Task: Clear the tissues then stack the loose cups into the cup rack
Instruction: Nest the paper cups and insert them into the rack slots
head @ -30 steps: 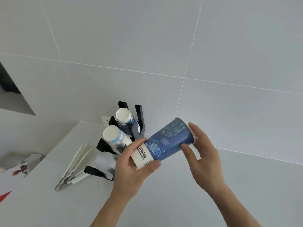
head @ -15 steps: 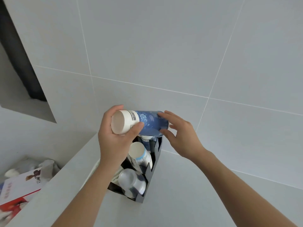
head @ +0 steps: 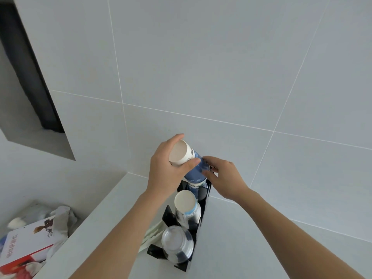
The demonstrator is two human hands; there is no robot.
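Centrally, a black rack (head: pixel 204 200) on the pale desk (head: pixel 251 248) holds three cup stacks: a clear one (head: pixel 177 245) nearest, a white-and-blue one (head: pixel 186 207) in the middle, and a far one mostly hidden by the hands. Left hand (head: pixel 164 172) fingers grip the blue cup (head: pixel 191 165) near its white open end, tilted over the far slot, while right hand (head: pixel 225 178) fingers pinch its lower end. White tongs (head: pixel 152 236) lie left of the rack; a bin (head: pixel 30 238) below the desk edge holds crumpled tissues (head: pixel 62 216) and a box.
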